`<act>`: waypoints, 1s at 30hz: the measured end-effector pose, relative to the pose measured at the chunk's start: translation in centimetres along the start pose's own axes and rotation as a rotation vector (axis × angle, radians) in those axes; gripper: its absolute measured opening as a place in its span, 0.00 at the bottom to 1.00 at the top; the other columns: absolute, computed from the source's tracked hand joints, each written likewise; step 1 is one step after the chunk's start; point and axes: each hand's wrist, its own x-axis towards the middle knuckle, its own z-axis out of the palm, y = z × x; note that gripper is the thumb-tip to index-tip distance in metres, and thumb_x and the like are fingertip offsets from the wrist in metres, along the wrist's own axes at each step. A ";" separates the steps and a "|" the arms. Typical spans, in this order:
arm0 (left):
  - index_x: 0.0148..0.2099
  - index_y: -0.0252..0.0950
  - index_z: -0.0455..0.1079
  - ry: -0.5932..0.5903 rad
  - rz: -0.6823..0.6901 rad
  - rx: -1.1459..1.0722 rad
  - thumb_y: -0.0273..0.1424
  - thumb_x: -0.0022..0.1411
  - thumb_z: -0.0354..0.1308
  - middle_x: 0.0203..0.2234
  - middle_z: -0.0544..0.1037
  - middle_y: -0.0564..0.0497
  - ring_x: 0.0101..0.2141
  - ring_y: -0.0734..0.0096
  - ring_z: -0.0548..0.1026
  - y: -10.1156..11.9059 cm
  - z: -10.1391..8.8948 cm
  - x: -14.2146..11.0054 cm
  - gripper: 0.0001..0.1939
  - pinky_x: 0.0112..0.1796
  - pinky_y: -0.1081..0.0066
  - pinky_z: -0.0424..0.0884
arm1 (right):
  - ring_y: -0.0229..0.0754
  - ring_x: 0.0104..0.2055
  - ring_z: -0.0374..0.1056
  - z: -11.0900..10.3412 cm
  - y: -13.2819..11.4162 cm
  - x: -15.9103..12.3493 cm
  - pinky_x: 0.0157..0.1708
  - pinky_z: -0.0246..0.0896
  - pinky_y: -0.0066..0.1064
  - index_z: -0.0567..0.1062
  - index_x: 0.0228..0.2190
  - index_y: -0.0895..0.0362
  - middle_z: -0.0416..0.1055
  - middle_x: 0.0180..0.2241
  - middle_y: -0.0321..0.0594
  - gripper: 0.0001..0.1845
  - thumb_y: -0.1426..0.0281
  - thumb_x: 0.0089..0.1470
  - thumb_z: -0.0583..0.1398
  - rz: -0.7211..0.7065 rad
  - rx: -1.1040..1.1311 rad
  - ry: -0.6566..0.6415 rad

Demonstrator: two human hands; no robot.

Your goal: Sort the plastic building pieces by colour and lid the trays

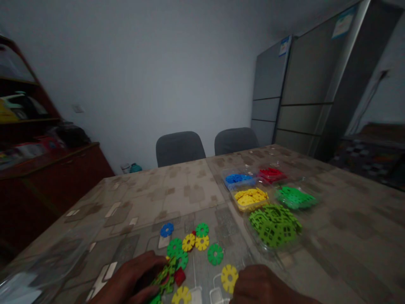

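At the lower left, my left hand [136, 276] is closed around light green lattice pieces [169, 276] joined together. A red piece [179, 276] sits against their right side. My right hand [264, 285] is curled, with its fingertips at the edge of a notched yellow flower-shaped disc [229, 278] that looks tilted up. Its thumb and fingertips are mostly hidden. Between and beyond the hands lie more notched discs: a blue one [167, 229], several green ones [215, 254] and several yellow ones [189, 242]. Another yellow disc [182, 295] is cut off by the lower edge.
Clear plastic trays hold blue [238, 178], red [271, 175], yellow [251, 197], green [295, 197] and light green pieces [275, 226] on the right. Clear plastic wrapping [60, 261] lies at left. Two grey chairs [180, 147] stand behind the patterned table [190, 181].
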 end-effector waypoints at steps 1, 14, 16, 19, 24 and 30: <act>0.49 0.50 0.75 0.003 0.010 -0.004 0.39 0.56 0.58 0.46 0.81 0.50 0.45 0.54 0.78 0.1 -0.1 0.1 0.18 0.45 0.66 0.74 | 0.35 0.19 0.56 -0.1 0.0 0.1 0.20 0.47 0.30 0.70 0.23 0.56 0.64 0.17 0.33 0.30 0.67 0.68 0.38 -0.009 0.003 0.026; 0.47 0.50 0.74 0.023 0.091 -0.094 0.36 0.60 0.55 0.42 0.81 0.53 0.42 0.60 0.78 1.0 -0.3 0.1 0.13 0.41 0.74 0.74 | 0.36 0.21 0.58 -1.0 0.2 0.8 0.21 0.47 0.31 0.70 0.26 0.56 0.67 0.18 0.34 0.25 0.69 0.68 0.41 -0.040 -0.064 0.080; 0.47 0.50 0.74 0.018 0.082 -0.106 0.36 0.60 0.55 0.43 0.81 0.52 0.42 0.60 0.78 1.2 -0.5 0.1 0.13 0.41 0.73 0.74 | 0.38 0.22 0.60 -2.2 0.3 1.0 0.22 0.48 0.32 0.71 0.28 0.57 0.69 0.20 0.36 0.23 0.72 0.67 0.42 0.007 -0.088 0.066; 0.47 0.49 0.75 -0.007 0.075 -0.116 0.36 0.60 0.55 0.43 0.81 0.51 0.43 0.60 0.78 1.6 -0.9 0.2 0.13 0.42 0.72 0.74 | 0.40 0.23 0.63 -4.7 1.0 1.1 0.23 0.53 0.32 0.73 0.32 0.58 0.72 0.23 0.40 0.18 0.74 0.64 0.44 0.081 -0.121 0.115; 0.45 0.47 0.75 0.010 0.103 -0.125 0.38 0.61 0.54 0.41 0.82 0.50 0.42 0.60 0.78 2.0 -1.2 0.3 0.12 0.42 0.72 0.74 | 0.44 0.32 0.73 -8.6 4.1 0.0 0.31 0.66 0.33 0.74 0.40 0.59 0.78 0.32 0.46 0.14 0.74 0.61 0.50 0.313 -0.220 0.178; 0.45 0.49 0.75 0.016 0.115 -0.083 0.39 0.60 0.55 0.42 0.82 0.50 0.41 0.59 0.79 1.2 -0.5 0.3 0.13 0.41 0.72 0.75 | 0.45 0.33 0.73 -9.5 7.2 -1.5 0.33 0.66 0.35 0.75 0.35 0.55 0.76 0.33 0.42 0.09 0.69 0.59 0.54 0.716 -0.160 -0.164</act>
